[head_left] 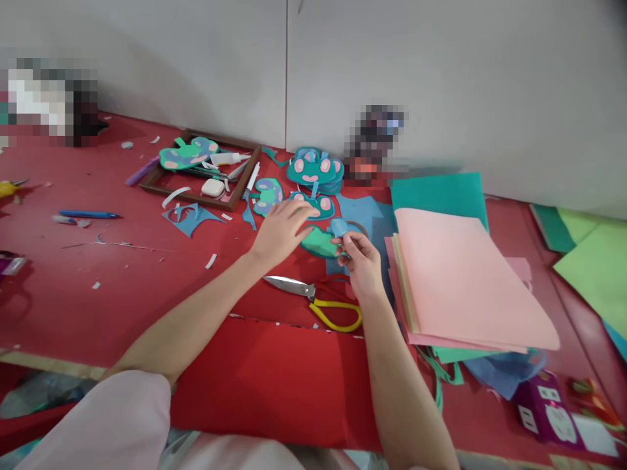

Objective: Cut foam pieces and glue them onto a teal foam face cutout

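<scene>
My right hand [363,261] pinches a small rounded light-blue cut-out [337,227] of felt or foam. Just below that piece is a green cut-out [317,243], partly covered by my right fingers. My left hand [283,230] is stretched out, fingers apart, over the table beside the green piece. Close to its fingertips lies a teal butterfly-like shape [323,207] with pink spots; whether they touch it I cannot tell. Scissors [337,314] with red and yellow handles lie below my hands, blades pointing left.
Similar teal shapes [313,171] are stacked at the back. A brown wooden frame [249,173] holds small tools and a green-and-purple shape [190,154]. Pink sheets [470,281] are piled at right, near a purple box [548,411]. Blue scraps [193,219] and a blue pen [89,214] lie left.
</scene>
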### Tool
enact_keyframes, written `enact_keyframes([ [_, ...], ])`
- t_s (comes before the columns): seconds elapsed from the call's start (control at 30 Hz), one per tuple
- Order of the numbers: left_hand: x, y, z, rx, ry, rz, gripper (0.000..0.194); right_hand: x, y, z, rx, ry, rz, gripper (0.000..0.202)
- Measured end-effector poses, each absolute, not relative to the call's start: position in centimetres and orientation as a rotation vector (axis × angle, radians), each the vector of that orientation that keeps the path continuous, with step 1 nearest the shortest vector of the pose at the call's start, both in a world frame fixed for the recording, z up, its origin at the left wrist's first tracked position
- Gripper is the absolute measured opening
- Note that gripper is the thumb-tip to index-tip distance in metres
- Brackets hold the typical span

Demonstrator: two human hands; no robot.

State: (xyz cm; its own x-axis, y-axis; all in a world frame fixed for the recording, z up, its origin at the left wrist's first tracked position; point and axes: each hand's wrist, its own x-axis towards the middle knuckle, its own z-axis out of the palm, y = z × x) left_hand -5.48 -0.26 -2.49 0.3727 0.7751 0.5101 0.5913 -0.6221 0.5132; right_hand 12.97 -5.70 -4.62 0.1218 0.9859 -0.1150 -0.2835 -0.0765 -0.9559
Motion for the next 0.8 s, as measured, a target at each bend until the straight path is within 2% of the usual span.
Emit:
enact_keyframes([
  [0.2, -5.05, -1.53, -3.15, 2.799, 1.236, 1.181, 0.022, 12.75, -6.0, -4.22, -1.062, -0.809, 1.48, 0.02],
  [0.33, -5.59, -1.08, -3.04, 2.791, 1.18, 1.295, 0.011, 12.4, -6.21, -4.15, -1.031, -0.828, 1.559, 0.019],
  [0.57, -5.85, -0.95, -2.89, 2.776, 1.149, 1.267, 0.017, 12.27, -6.31, -3.99, -1.053, -0.888, 1.582, 0.021],
  [0.8, -5.76, -1.07, -2.86, 2.713, 1.173, 1.224, 0.015, 12.2, -6.3, -3.92, -1.088, -0.913, 1.573, 0.024],
])
